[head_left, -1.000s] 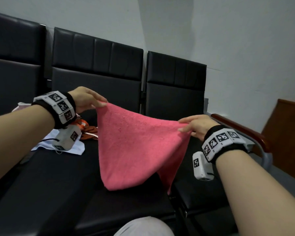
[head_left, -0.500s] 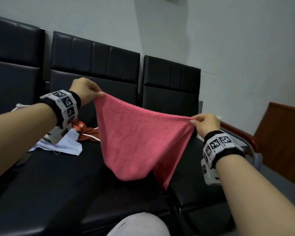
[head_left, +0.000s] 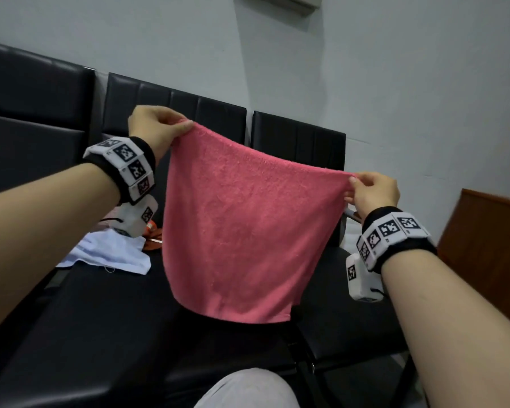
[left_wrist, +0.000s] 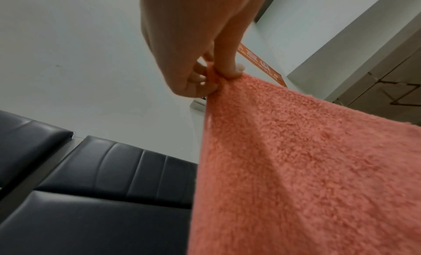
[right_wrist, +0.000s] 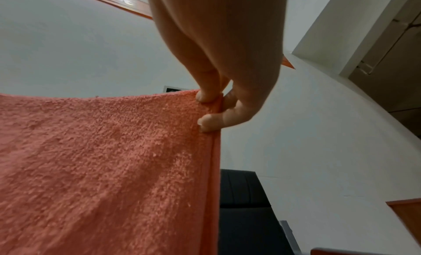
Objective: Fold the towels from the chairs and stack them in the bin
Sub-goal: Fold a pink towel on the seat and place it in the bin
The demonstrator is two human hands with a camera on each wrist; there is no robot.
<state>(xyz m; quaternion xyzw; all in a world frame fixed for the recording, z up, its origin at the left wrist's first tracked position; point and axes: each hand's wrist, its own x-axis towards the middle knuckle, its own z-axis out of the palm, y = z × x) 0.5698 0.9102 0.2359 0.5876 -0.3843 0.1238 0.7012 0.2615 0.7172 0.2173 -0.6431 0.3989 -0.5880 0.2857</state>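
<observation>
Row of black chairs [head_left: 298, 148], seen behind and below the fingers. Pink towel [head_left: 242, 231], held spread in the air, hanging below the fingers above the seats. Left hand [head_left: 153, 128] and right hand [head_left: 371, 192]: one upper corner each is pinched between thumb and curled fingers [left_wrist: 200, 82]. White cloth [head_left: 112, 254] and an orange item lie below the left fingers. No bin is visible. Risk, as judged: a corner could slip from so small a pinch, dropping the towel askew. Only square coded markers on the wristbands [head_left: 130, 163]; no legible writing.
</observation>
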